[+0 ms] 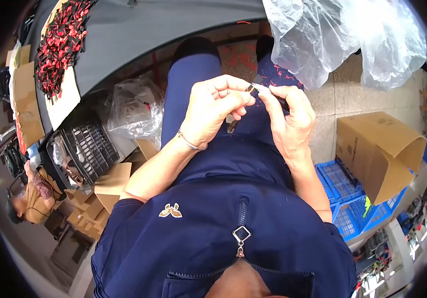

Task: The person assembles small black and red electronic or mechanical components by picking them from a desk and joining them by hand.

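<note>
In front of my lap both hands are raised close together, fingertips almost meeting. My left hand (208, 107) is closed in a pinch on a small black piece (251, 89) with a light band. Between the thumb and forefinger of my right hand (294, 121) is a thin, pale, pointed tool (260, 88), its tip against the black piece. Its exact kind is too small to make out. Red scraps (285, 74) are scattered over my blue trouser leg below the right fingers. A large heap of small black and red pieces (63, 47) lies at the far left.
The heap rests on a cardboard sheet (64, 109) on the dark table (139, 22). Clear plastic bags (303, 44) hang at the far right; another bag (136, 109) lies left of my knees. A brown carton (377, 139) stands on blue crates (345, 218). A co-worker (37, 193) is at left.
</note>
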`<state>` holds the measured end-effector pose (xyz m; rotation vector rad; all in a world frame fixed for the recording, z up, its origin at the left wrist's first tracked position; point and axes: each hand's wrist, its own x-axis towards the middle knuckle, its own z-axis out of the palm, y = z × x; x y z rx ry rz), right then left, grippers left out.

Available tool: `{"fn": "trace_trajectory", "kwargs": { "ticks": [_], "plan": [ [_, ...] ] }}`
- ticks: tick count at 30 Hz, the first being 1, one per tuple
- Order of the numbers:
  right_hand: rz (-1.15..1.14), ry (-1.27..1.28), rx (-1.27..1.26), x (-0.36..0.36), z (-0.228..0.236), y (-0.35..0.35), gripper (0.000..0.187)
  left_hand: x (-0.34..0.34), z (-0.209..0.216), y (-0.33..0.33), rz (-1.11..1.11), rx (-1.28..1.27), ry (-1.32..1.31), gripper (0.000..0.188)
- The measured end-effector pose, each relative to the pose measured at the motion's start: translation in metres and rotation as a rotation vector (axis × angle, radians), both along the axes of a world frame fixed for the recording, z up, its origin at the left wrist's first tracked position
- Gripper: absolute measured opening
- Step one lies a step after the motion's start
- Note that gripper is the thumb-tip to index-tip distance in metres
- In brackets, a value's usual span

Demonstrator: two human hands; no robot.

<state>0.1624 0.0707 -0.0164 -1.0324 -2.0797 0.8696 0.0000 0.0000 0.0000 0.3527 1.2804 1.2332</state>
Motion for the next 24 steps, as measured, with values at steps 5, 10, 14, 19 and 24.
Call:
{"fn": "trace_trajectory", "kwargs": {
  "ticks": [5, 10, 14, 19, 24],
  "plan": [
    [-0.069, 0.182, -0.32, -0.001, -0.006, -0.001, 0.011, 0.0, -0.004, 0.0, -0.008, -0.053, 0.023, 0.016],
    [-0.024, -0.018, -0.197, 0.001, -0.005, 0.003, 0.015, 0.002, -0.005, 0.0, -0.032, -0.069, -0.001, 0.017],
    [-0.089, 0.289, -0.685, -0.006, -0.002, 0.012, 0.016, 0.003, -0.01, 0.003, -0.097, -0.057, 0.049, 0.016],
    [0.022, 0.308, -0.964, -0.011, -0.003, 0.02, 0.014, 0.016, -0.014, -0.002, -0.134, 0.136, 0.625, 0.015],
    [0.071, 0.414, -0.791, -0.011, -0.014, 0.016, 0.013, 0.014, -0.018, -0.001, -0.111, 0.157, 0.603, 0.02]
  ]
}}
